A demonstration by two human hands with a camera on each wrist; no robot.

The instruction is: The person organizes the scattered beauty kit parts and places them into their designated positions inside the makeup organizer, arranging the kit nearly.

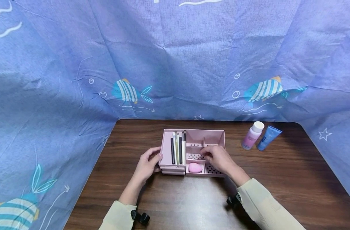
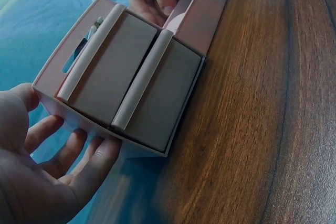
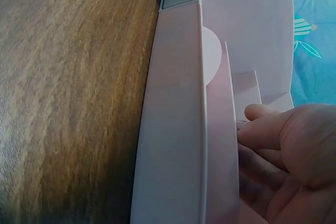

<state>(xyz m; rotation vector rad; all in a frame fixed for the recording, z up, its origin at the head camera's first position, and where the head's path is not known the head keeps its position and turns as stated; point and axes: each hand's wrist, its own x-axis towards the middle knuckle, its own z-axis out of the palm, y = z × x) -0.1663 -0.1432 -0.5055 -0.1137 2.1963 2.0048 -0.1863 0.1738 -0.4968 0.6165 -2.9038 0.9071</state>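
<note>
A pink desk organizer [image 1: 166, 140] stands on the table, with two drawers [image 2: 113, 61] at its left front and open compartments on its right. My left hand [image 1: 147, 164] holds its left side, thumb at the top edge and fingers along the wall. Several makeup brushes [image 1: 176, 148] lie side by side on the organizer's left top. My right hand [image 1: 219, 158] reaches into the middle compartment with bent fingers; whether they pinch anything is hidden. In the front compartment, left of that hand, sits a pink makeup sponge [image 1: 195, 167].
A pink bottle with a white cap [image 1: 252, 135] stands to the right of the organizer, beside a blue tube [image 1: 268, 138]. The brown wooden table [image 1: 289, 179] extends around them. Blue fish-patterned cloth [image 1: 192, 64] hangs behind and along the sides.
</note>
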